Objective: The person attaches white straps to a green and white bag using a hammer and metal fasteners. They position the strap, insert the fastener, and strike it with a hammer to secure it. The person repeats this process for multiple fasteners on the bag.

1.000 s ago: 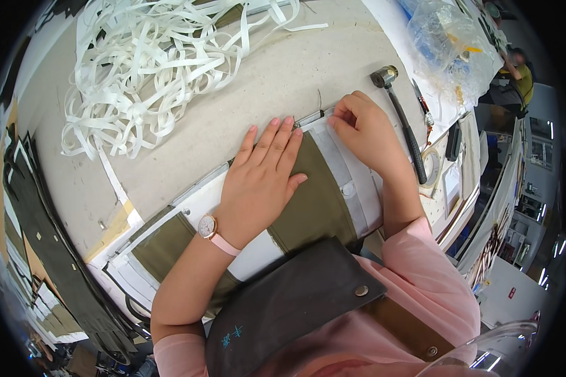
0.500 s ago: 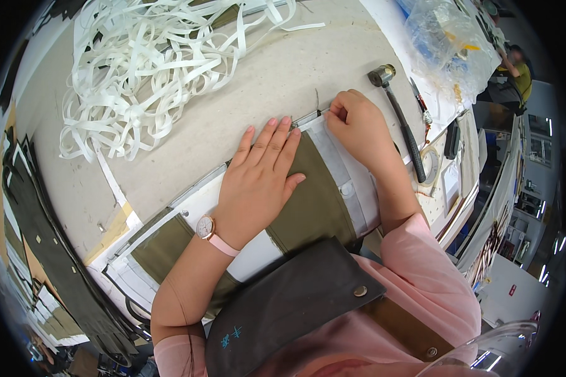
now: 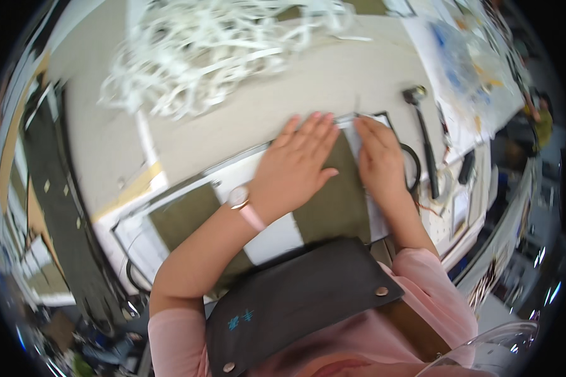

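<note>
In front of me lies a flat fabric piece in olive-green (image 3: 333, 195) and white panels with dark edging, perhaps a bag part. Black loops show at both ends, one of them a black loop (image 3: 412, 168) beside my right wrist. My left hand (image 3: 292, 166), wearing a pink-strapped watch (image 3: 238, 198), lies flat across the piece, its fingertips at the far edge. My right hand (image 3: 381, 160) is at the far right part of that edge, fingers pressed together and bent. A short dark thread (image 3: 357, 102) sticks up by its fingertips. What those fingers pinch is hidden and blurred.
A heap of white tape (image 3: 214, 56) covers the far left of the table. At right lie a hammer (image 3: 424, 141), a roll of tape (image 3: 445, 185) and clear plastic bags (image 3: 465, 69). Dark green strips (image 3: 63, 207) hang along the left edge. Another person (image 3: 543, 122) is far right.
The whole view has shifted, so the table and piece appear lower and further right. My right hand has turned from a raised curled pinch to fingers pointing at the edge. The left stays flat.
</note>
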Action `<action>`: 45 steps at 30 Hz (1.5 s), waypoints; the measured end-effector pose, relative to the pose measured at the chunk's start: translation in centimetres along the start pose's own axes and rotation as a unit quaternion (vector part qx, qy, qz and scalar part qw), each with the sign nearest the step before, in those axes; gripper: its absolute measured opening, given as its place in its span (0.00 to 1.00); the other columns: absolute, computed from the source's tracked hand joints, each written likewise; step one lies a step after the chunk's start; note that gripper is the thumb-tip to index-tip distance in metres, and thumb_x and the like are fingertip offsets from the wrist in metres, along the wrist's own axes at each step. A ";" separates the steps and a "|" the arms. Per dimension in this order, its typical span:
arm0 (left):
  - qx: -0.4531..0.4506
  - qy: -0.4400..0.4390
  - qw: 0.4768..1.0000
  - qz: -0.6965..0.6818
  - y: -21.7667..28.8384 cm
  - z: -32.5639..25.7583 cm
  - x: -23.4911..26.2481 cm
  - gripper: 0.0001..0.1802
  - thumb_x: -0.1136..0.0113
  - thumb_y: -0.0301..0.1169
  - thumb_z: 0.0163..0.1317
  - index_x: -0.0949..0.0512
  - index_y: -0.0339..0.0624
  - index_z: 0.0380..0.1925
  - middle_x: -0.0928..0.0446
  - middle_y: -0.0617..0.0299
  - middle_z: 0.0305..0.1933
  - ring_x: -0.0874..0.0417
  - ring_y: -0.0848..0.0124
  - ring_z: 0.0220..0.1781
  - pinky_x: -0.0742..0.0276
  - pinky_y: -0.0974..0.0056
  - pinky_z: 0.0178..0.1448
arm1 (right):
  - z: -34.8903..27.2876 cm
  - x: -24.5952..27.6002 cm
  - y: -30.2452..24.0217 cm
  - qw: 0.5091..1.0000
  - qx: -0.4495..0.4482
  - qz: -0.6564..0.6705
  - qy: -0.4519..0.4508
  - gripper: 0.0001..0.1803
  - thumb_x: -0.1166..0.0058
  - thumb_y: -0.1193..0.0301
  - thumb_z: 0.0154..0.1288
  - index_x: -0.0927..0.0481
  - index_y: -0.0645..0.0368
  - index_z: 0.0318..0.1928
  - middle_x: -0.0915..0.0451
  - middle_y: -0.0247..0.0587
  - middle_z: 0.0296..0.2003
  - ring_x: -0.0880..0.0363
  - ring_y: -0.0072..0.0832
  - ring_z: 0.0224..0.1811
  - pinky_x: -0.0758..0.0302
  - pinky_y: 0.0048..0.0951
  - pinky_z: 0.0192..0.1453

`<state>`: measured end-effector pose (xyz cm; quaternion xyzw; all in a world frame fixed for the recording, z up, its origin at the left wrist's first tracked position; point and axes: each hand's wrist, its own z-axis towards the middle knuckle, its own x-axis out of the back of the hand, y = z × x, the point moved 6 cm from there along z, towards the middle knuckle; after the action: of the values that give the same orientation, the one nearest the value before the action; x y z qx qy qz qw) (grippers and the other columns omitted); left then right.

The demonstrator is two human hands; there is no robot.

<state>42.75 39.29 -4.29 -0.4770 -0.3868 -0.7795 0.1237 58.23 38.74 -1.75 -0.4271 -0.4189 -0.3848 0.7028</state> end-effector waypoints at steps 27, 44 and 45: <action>0.344 0.082 0.899 0.259 -5.6 -27.8 15.3 0.29 0.35 0.40 0.60 0.23 0.35 0.58 0.24 0.55 0.59 0.25 0.62 0.63 0.37 0.46 0.73 | 7.0 -14.2 -33.9 0.898 0.280 0.289 -0.179 0.10 0.41 0.82 0.57 0.22 0.64 0.40 0.26 0.48 0.37 0.25 0.47 0.42 0.27 0.44 0.46; 0.362 0.168 0.910 0.116 -8.4 -29.8 17.2 0.14 0.34 0.23 0.57 0.23 0.36 0.43 0.20 0.55 0.46 0.17 0.56 0.44 0.21 0.57 0.48 | 6.4 -13.9 -34.6 0.874 0.377 0.278 -0.126 0.14 0.43 0.84 0.53 0.16 0.64 0.43 0.26 0.42 0.35 0.26 0.39 0.40 0.25 0.35 0.44; 0.373 0.169 0.907 0.103 -8.7 -29.9 17.6 0.12 0.35 0.23 0.58 0.23 0.36 0.42 0.20 0.55 0.45 0.17 0.56 0.43 0.21 0.57 0.47 | 6.4 -13.9 -34.6 0.875 0.378 0.276 -0.123 0.15 0.43 0.84 0.54 0.16 0.64 0.43 0.26 0.42 0.35 0.26 0.38 0.40 0.25 0.34 0.44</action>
<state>9.46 26.63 -1.11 -0.2946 -0.5716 -0.6302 0.4351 20.60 35.43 -3.06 -0.2709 -0.4811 0.0682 0.8310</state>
